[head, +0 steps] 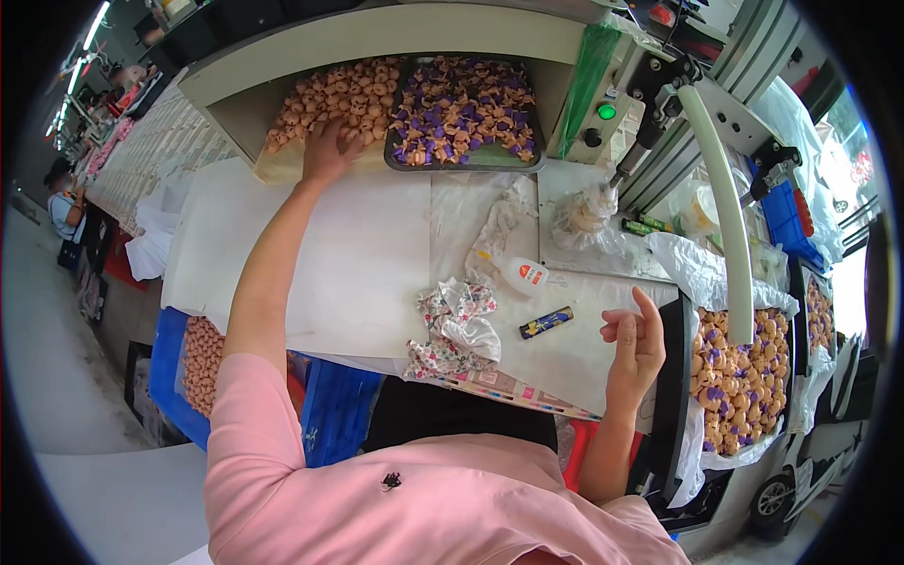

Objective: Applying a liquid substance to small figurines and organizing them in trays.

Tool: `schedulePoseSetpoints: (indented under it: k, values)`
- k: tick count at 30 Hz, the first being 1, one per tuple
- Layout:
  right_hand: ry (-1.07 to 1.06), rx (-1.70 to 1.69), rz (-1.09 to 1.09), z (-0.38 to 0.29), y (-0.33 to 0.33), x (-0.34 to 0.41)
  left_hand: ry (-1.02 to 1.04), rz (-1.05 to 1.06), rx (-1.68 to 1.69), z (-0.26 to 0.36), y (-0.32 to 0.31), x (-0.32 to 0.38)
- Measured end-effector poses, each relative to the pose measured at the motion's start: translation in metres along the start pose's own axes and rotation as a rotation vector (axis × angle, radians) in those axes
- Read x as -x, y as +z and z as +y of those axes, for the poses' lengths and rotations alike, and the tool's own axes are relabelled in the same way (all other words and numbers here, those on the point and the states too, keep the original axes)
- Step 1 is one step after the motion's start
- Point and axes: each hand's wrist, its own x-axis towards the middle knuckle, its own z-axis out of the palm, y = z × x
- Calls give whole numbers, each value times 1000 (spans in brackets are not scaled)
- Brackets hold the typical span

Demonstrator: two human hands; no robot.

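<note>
My left hand [330,152] reaches to the front edge of a heap of small peach-coloured plastic heads [339,95] under the shelf; whether its fingers hold one cannot be made out. Beside the heap lies a black tray [466,168] of small peach and purple figure parts [459,116]. My right hand [635,349] is raised over the table's right side, fingers apart, with nothing in it. To its left are a dark printed cylinder [546,322], a white glue bottle [524,275] with a yellow tip and a crumpled floral cloth [455,328].
At the right rises a bench press [657,106] with a lit green button and a pale curved tube [720,198]. A lined tray of assembled peach and purple figures [738,381] stands right of my right hand. A blue crate [169,374] of peach parts is at lower left.
</note>
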Motion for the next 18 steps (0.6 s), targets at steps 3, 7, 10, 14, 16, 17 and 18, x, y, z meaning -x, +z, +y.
schedulePoseSetpoints:
  k: [3,7,10,14,16,17,18]
  values:
    - [-4,-3,18,-1,8,0,-32,-197,-45,4,-5,-9]
    - [18,-20,-25,-3,25,5,89,-106,-110,4,-2,-4]
    - [9,-1,-100,6,35,9,57,-124,-88,15,-9,-7]
    - [-149,179,-273,22,46,-2,-151,-26,221,7,-7,0]
    - [-260,406,-347,28,53,-16,-184,106,445,19,-9,3]
    - [-244,409,-332,31,56,-23,-493,-47,1009,31,-19,9]
    - [-335,518,-323,35,60,-31,-820,-211,1553,47,-34,18]
